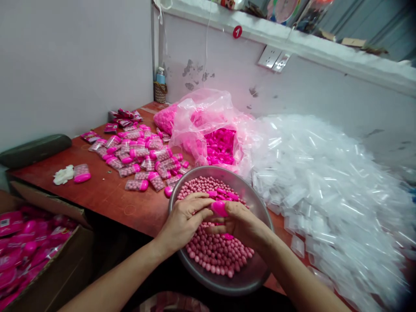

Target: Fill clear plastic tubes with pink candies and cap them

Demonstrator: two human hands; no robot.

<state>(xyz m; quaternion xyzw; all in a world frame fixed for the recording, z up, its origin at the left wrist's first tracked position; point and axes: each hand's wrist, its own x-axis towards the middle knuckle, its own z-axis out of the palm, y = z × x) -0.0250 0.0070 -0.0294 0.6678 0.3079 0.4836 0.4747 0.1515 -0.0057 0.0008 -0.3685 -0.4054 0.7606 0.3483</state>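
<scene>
A metal bowl (224,284) holds many round pink beads (216,255) and some bright pink caps (231,196). Above the beads, both hands meet at a bright pink cap (219,208). My right hand (242,221) pinches that cap between thumb and fingers. My left hand (188,216) is closed beside it, fingertips close to the cap; what lies between its fingers is hidden. Left of the bowl lie many small clear containers of beads with pink caps (138,152). To the right rises a large heap of clear empty containers (325,173).
Behind the bowl, an open plastic bag (208,104) holds pink caps. A cardboard box (65,264) of pink packs stands at lower left. On the red table (110,195) are a white crumpled piece (64,174) and a lone filled container (82,173). A dark roll (35,150) lies at the left edge.
</scene>
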